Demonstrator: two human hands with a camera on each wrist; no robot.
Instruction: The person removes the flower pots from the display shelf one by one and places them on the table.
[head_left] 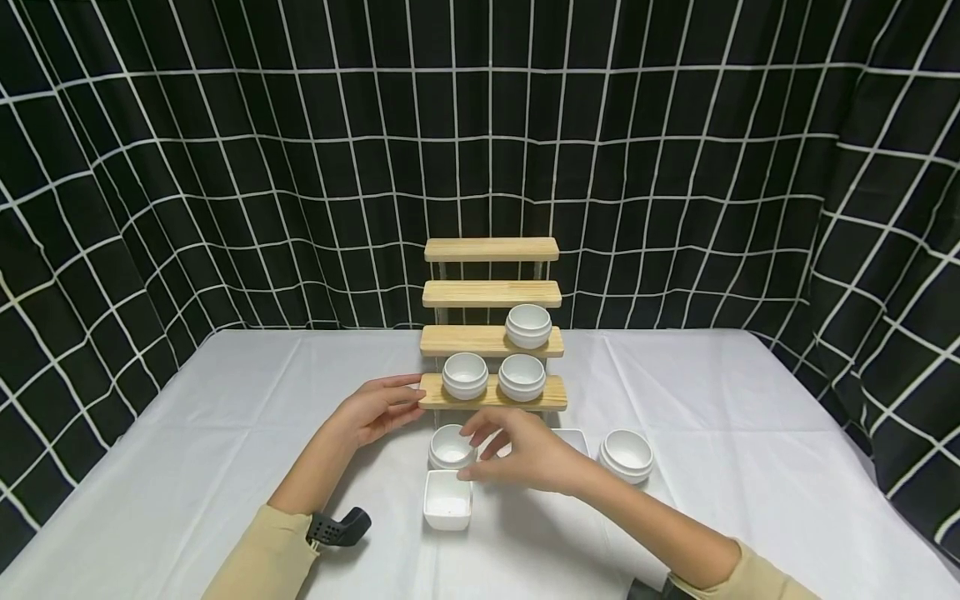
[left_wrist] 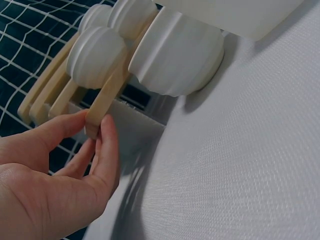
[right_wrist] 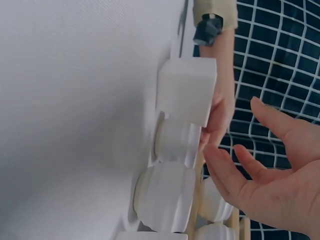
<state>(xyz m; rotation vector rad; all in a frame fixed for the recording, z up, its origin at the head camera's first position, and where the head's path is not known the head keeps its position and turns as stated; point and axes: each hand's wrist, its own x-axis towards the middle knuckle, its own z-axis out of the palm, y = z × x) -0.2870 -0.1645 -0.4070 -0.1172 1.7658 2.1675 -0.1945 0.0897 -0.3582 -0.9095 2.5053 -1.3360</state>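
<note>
A stepped rack holds several wooden shelves. My left hand (head_left: 384, 410) pinches the left end of the lowest shelf (head_left: 492, 400); in the left wrist view, the thumb and fingers (left_wrist: 109, 150) grip that wooden end (left_wrist: 102, 102). Two round white bowls (head_left: 465, 377) (head_left: 522, 377) stand on this shelf, and a third (head_left: 528, 326) on the one above. My right hand (head_left: 528, 454) hovers empty in front of the rack, thumb and fingers apart. Beside its fingertips are a round bowl (head_left: 452, 447) and a square white bowl (head_left: 447, 500) on the table.
Another round bowl (head_left: 627, 456) stands to the right on the white tablecloth (head_left: 337, 533). A square white dish (head_left: 573, 440) is partly hidden behind my right hand. The two upper shelves (head_left: 491, 249) carry nothing. A black cloth with white grid lines (head_left: 300, 167) hangs behind the table.
</note>
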